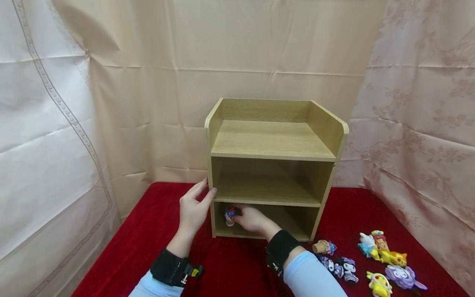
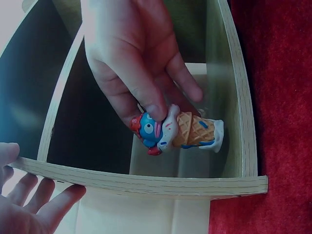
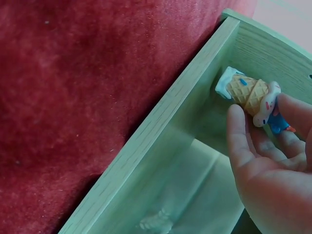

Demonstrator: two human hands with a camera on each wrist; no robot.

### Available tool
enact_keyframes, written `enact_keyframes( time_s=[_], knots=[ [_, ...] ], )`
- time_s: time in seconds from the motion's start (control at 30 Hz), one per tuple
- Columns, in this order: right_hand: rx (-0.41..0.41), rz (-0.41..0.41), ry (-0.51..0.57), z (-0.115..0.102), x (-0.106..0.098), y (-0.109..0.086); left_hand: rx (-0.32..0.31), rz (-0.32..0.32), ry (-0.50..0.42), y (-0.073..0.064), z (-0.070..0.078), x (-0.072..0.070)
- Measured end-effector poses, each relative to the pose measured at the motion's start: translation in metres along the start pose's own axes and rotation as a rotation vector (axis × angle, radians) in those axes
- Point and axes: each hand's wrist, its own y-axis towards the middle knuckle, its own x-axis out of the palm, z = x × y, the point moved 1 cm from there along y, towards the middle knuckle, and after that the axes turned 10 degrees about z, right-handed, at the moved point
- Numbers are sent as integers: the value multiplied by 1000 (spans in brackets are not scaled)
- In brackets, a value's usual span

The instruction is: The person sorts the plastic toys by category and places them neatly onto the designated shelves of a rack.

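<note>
My right hand [image 1: 253, 218] reaches into the bottom compartment of a light wooden shelf unit [image 1: 274, 157], near its left side wall. Between thumb and fingers it pinches an ice-cream-cone figurine [image 2: 192, 130] with a blue, red-topped head, white icing and a waffle cone. In the left wrist view the figurine's white base is close to the compartment floor; whether it touches cannot be told. My left hand [image 1: 194, 207] rests against the unit's left side panel, fingers on the outside and thumb at the front edge.
On the red cloth [image 1: 170, 222] to the right lie several small figurines: a cone-shaped one [image 1: 324, 247], dark-and-purple ones [image 1: 349, 270], a yellow one [image 1: 379, 284], and a purple one [image 1: 402, 276]. Curtains [image 1: 259, 49] hang behind the shelf.
</note>
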Motion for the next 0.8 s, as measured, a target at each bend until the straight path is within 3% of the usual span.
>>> enact_keyframes(
  time_s=[0.33,0.57,0.8],
  knots=[
    [24,-16,16,-1,5,1,3,13,-5,0,0,0],
    [-1,-24,69,-2,7,3,8,14,-3,0,2,0],
    [-10,-19,54,-2,8,4,2,7,-13,1,2,-1]
  ],
)
